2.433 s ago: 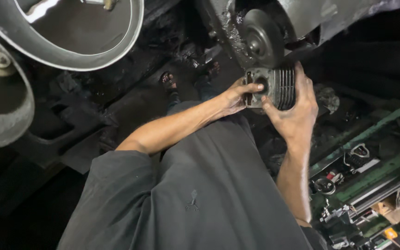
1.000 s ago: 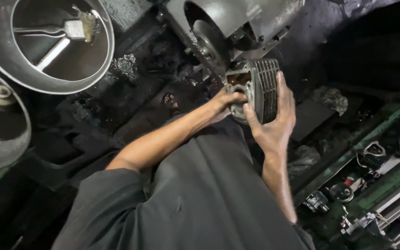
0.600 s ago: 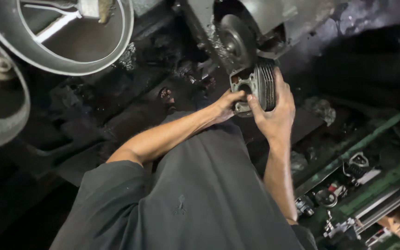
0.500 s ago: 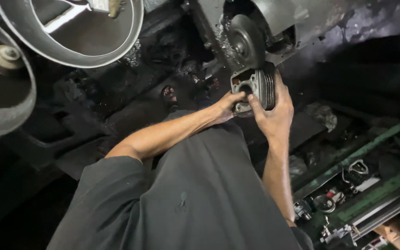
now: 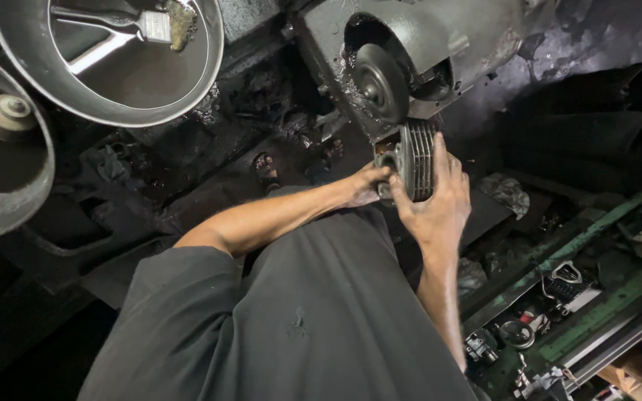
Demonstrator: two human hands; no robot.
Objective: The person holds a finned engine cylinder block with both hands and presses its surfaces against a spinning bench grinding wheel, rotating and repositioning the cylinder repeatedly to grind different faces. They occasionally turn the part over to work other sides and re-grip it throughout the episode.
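A finned metal cylinder [image 5: 414, 158] is held against the lower side of a greasy grey engine casing [image 5: 403, 56]. My right hand [image 5: 432, 200] wraps around its fins from below and the right. The fingers of my left hand [image 5: 369, 186] press on the cylinder's square flange at its left end. A round dark disc [image 5: 379, 80] sits in the casing just above the cylinder. My grey shirt fills the lower middle of the view.
A large metal basin [image 5: 113, 59] with dark liquid and a brush stands at the top left. Another round pan [image 5: 1, 148] sits at the left edge. A green rack [image 5: 574, 297] with small parts and tools runs along the right. Black tubes [image 5: 603, 134] lie at the upper right.
Both hands have kept hold of the finned cylinder and lifted it closer under the engine casing. The view has shifted slightly with my head.
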